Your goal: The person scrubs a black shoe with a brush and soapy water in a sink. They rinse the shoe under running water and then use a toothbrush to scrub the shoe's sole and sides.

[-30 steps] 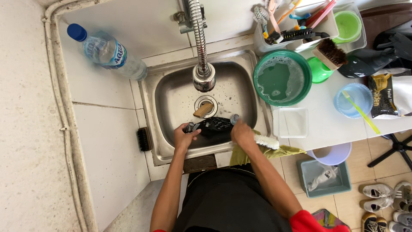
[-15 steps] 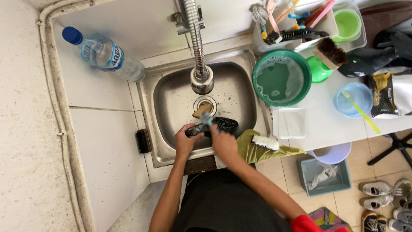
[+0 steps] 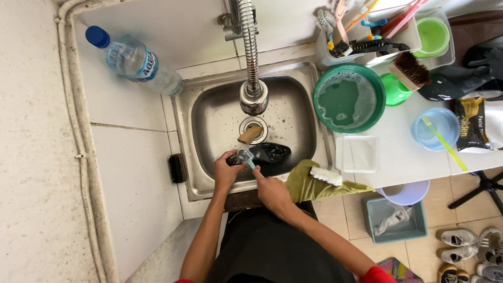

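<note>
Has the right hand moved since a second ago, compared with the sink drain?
Yes. The right hand has shifted left along the sink's front edge, from right of the drain to just below it, meeting the left hand at the black shoe.

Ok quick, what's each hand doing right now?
Left hand: closed, holding the black shoe in the steel sink.
Right hand: closed, holding a small light-blue brush.
</note>
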